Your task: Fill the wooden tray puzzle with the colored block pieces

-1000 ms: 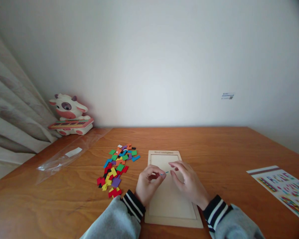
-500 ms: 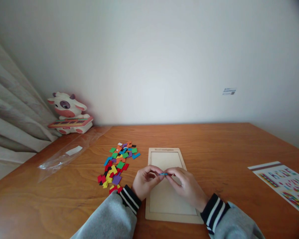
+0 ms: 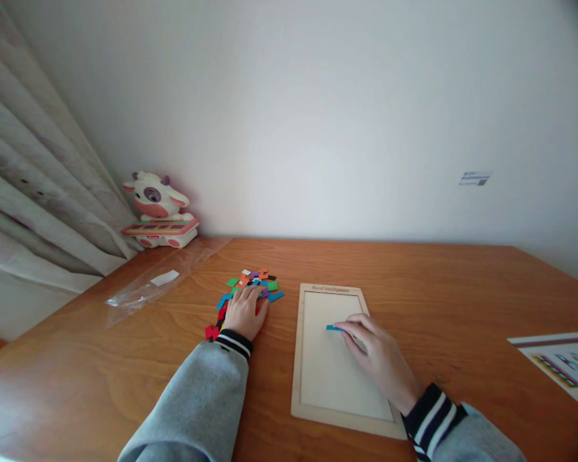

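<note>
A blue puzzle piece [image 3: 333, 328] is pinched between the thumb and fingertips of my right hand [image 3: 376, 350], above the pale wooden tray [image 3: 296, 378] with its raised frame. My left hand [image 3: 245, 312] lies palm down over the heap of coloured puzzle pieces [image 3: 272, 286], thumb apart and fingers stretched toward the far side. It covers the middle of the heap, and whether its fingertips touch a piece cannot be made out. Red pieces [image 3: 212, 332] show beside the left wrist.
A clear plastic bag [image 3: 142, 292] lies left of the heap. Behind it a cow toy with a keyboard [image 3: 161, 215] stands by the curtain [image 3: 43, 199]. On the right lies a printed sheet [image 3: 559, 359]. A wall [image 3: 337, 128] closes off the table's far edge.
My left hand has let go of the blue piece and moved left onto the heap. My right hand keeps the piece over the tray. The view has turned slightly left.
</note>
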Demonstrator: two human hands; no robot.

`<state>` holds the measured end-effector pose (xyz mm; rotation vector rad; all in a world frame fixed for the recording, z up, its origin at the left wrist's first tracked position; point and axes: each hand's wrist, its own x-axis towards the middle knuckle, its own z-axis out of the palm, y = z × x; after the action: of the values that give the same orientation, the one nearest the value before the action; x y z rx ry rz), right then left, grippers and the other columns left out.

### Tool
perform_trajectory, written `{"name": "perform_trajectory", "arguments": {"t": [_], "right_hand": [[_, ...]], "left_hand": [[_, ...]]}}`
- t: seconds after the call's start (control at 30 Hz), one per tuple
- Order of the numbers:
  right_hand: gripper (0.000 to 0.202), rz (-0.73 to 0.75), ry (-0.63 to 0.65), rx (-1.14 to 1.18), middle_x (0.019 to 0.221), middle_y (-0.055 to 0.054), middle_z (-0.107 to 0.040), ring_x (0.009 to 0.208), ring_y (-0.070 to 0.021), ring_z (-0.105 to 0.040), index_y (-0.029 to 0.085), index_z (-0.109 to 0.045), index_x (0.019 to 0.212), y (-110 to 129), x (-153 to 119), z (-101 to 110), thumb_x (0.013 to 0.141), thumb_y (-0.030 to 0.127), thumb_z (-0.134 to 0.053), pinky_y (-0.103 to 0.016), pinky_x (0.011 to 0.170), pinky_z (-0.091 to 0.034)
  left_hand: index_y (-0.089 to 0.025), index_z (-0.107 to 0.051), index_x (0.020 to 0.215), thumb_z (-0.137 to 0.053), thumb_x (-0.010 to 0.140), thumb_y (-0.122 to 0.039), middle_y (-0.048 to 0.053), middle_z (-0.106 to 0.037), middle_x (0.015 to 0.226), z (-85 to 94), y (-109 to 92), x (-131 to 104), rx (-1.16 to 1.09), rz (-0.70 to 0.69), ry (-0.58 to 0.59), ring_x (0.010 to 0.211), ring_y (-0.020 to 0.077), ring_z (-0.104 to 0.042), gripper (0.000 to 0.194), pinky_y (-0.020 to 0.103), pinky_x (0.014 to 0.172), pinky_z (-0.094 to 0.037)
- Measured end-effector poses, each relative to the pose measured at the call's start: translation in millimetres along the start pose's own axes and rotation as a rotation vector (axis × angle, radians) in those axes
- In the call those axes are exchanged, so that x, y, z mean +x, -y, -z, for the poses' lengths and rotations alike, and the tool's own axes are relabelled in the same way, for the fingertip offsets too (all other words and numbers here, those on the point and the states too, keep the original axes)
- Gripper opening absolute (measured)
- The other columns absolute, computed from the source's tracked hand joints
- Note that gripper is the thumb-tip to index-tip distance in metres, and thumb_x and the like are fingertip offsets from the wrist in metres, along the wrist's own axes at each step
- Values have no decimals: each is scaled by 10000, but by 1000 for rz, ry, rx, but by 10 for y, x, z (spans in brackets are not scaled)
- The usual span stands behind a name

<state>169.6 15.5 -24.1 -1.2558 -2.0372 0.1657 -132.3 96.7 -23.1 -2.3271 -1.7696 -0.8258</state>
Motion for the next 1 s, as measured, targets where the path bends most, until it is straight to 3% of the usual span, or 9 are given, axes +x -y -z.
{"name": "perform_trajectory", "arguments": {"t": [0.17,0.37,0.5,0.6,0.77,0.9,1.0], "right_hand": [[273,-5,47,-8,989,-59,-635,909,-217,-648,252,-672,1069,29,2,0,891,130,-504,-368,808,-561],[433,-28,88,30,1002,-63,-629,899,-216,-640,234,-682,1039,58,14,18,767,-1,-441,-382,798,-560],[422,-53,60,62,1017,-60,-645,947,-222,-623,228,-657,1061,65,27,38,780,3,-437,-398,852,-536],[306,-43,71,65,1020,-66,-651,963,-229,-608,221,-646,1062,73,32,38,849,73,-485,-420,874,-518],[228,14,123,-8,1034,-76,-647,973,-243,-593,218,-658,1111,86,22,26,897,196,-583,-449,892,-501],[253,40,171,-84,1055,-88,-632,986,-253,-591,223,-674,1143,82,17,30,898,256,-622,-454,893,-506],[245,50,182,-100,1050,-86,-629,983,-252,-592,227,-683,1134,69,19,27,897,270,-639,-452,888,-507]], "left_hand": [[-212,-614,1202,-527,911,-357,77,-670,1222,-49,122,-36,78,40,64,1112,302,-592,337,452,962,-481],[-223,-651,1127,-508,925,-364,81,-695,1167,-27,107,-27,117,28,101,1077,302,-619,286,437,896,-500],[-227,-670,1090,-541,915,-330,70,-725,1076,-12,99,-8,129,14,86,1007,291,-653,240,410,854,-508],[-222,-694,1031,-541,922,-316,61,-744,1013,-29,121,4,113,-27,38,912,262,-684,210,381,801,-519],[-240,-719,928,-545,936,-315,28,-761,909,-3,92,13,92,-154,-155,835,233,-689,189,346,751,-527],[-219,-707,921,-554,942,-275,26,-756,890,55,-89,0,-14,-288,-258,804,189,-683,164,288,729,-537],[-209,-698,907,-566,938,-249,28,-748,863,69,-270,-26,-113,-371,-256,791,173,-680,141,270,721,-541]]}}
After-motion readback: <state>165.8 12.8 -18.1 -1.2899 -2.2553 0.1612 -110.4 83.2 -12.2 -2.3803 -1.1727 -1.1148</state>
